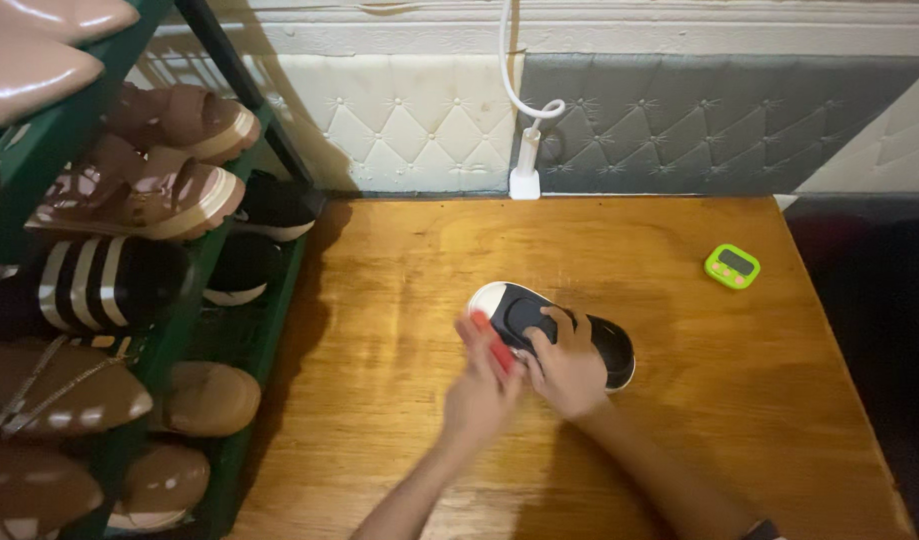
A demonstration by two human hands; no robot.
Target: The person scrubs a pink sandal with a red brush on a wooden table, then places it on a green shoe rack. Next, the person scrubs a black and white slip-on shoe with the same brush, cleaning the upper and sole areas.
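Observation:
A black shoe point(524, 308) with a white toe cap and sole lies on the wooden table point(399, 260), toe pointing left. My right hand point(569, 370) presses down on the middle of the shoe, fingers curled over its top. My left hand point(479, 395) grips a red brush-like object point(493, 342) and holds it against the shoe's near side by the toe. The hand is motion-blurred.
A green digital timer point(731, 266) sits at the table's right. A white clamp stand point(525, 160) with a gooseneck rises at the far edge by the padded wall. A green shoe rack point(179, 330) full of sandals and shoes stands to the left.

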